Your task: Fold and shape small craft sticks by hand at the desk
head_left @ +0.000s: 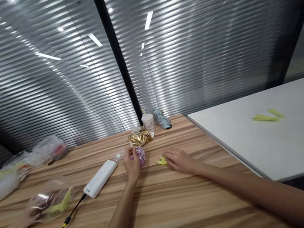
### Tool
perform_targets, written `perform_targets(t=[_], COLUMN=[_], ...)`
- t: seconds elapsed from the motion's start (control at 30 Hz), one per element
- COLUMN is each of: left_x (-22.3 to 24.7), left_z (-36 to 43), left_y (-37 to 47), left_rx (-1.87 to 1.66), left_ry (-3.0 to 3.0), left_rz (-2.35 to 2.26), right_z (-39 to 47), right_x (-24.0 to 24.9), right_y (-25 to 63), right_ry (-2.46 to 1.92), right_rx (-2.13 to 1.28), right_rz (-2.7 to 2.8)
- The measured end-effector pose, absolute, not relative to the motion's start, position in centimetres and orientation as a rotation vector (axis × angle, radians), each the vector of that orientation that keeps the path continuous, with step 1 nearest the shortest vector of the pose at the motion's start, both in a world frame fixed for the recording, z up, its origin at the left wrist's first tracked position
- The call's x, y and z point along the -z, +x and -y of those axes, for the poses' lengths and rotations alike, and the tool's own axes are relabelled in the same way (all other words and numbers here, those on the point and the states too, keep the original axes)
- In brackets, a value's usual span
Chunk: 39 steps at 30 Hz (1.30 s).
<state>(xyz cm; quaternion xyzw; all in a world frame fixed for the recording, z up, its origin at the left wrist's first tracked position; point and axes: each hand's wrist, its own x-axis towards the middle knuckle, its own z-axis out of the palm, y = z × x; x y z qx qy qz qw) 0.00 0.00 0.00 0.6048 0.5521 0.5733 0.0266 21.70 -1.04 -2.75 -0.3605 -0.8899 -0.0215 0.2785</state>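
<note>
My left hand (131, 164) is closed around the side of a small clear jar (141, 157) filled with purple bits, which stands on the wooden table. To the right, my right hand (178, 159) rests low over the tabletop. Its fingers are bent together at a small yellow piece (162, 161), whose kind I cannot make out; part of it is hidden under the fingertips. A clear round lid (119, 154) lies just left of the jar.
Behind the jar are a gold foil packet (141, 137), a paper cup (148, 122) and a blue pouch (162, 119). A white power bank (100, 178) with a black cable lies left. Another person's hand (31, 214) holds a clear round container (52, 199). Yellow strips (265, 118) lie on the white table.
</note>
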Motion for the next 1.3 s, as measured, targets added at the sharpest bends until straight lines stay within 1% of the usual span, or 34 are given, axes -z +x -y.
perform_targets(t=[0.47,0.63,0.77,0.97,1.13,1.3], left_x=[0.4,0.2,0.2,0.6,1.2,1.9], left_z=[-0.4,-0.2,0.2,0.8,1.0,0.6], left_y=[-0.7,-0.3,0.4,2.0,2.8,2.4], left_rx=[-1.686,-1.717,-1.693,-1.426,-1.320,-1.230], left_ry=[2.131,2.296,2.556,2.981,2.980,2.770], left_rz=[-1.874,-1.782,-1.628,-1.309,-1.269,-1.247], right_z=[1.0,1.1,1.0,0.5,0.3,0.5], right_x=[2.7,2.6,2.8,3.4,3.4,3.0], right_y=[21.7,21.7,21.6,21.6,21.6,21.6], right_ry=[-0.961,-0.961,-0.951,-0.853,-0.754,-0.843], right_rx=[0.029,0.025,0.038,-0.014,-0.009,0.035], right_rz=[2.380,2.351,2.339,2.386,2.412,2.378])
